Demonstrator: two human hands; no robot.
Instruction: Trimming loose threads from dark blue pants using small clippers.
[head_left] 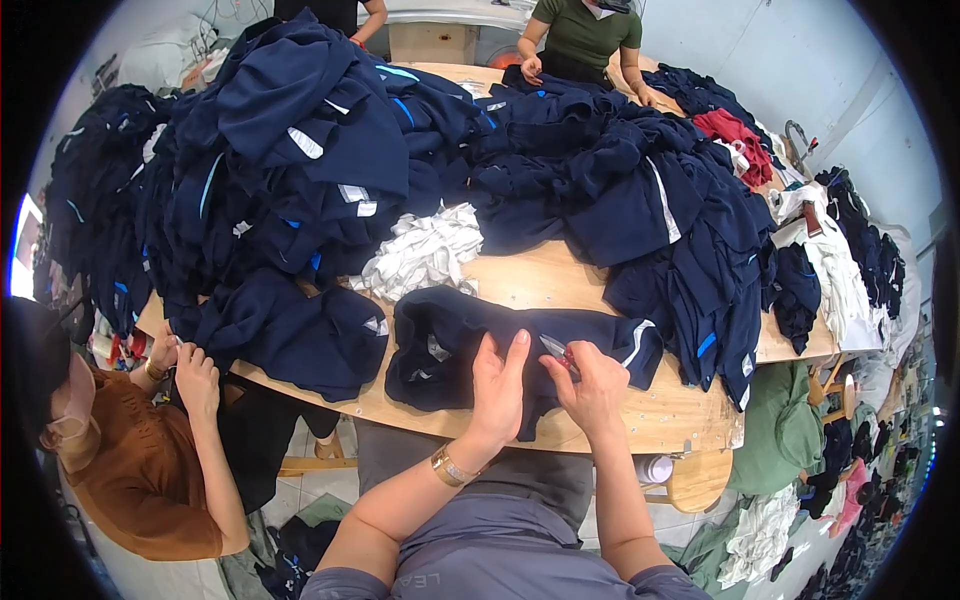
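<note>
A navy garment (450,312) lies in front of me at the table's near edge, with small white tags and a white strip at its right end. My left hand (498,388) is open over its middle, palm turned inward and fingers stretched out, with a watch on the wrist. Closed around a pair of thread snips (553,347) is my right hand (592,385). The snips have metal blades and a red part by the fingers, and their blades point up and left, above the cloth.
Large heaps of navy garments (300,110) cover the back and left of the wooden table (530,280). White fabric pieces (425,250) sit piled mid-table. A person in brown (150,460) works at my left; one in green (585,40) stands across. A wooden stool (700,482) is at right.
</note>
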